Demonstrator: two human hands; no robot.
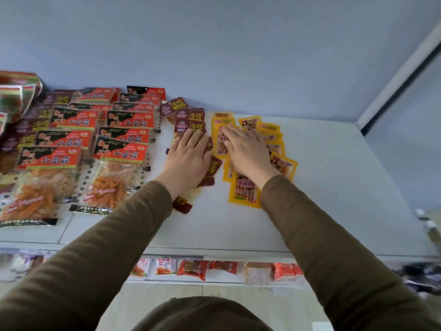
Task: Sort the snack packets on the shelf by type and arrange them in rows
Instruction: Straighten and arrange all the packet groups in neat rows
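White shelf board [322, 187] is seen from above, backed by a pale blue wall [214, 44]. Along its left edge, large red-and-black snack packets with clear windows of orange strips [112, 168] are laid in two overlapping rows that run from the front edge back to the wall. Further left, dark brown packets [28, 125] are partly covered by them, and a stack of red-and-green striped bags [16, 91] is set in the back left corner. Near the middle of the shelf, small maroon packets with yellow lettering [189, 120] are overlapped in a row from the wall toward the front edge; the left hand [188, 158] is pressed flat on this row, fingers straight and together. Just beside them to the right, small yellow packets with clear windows [243, 189] are spread in two loose rows; the right hand [245, 149] is laid flat on these, fingers extended toward the wall. Both arms are covered by olive-brown sleeves [334, 247]. Below the front edge, a lower shelf of assorted red and white packets [193, 268] is seen, blurred.
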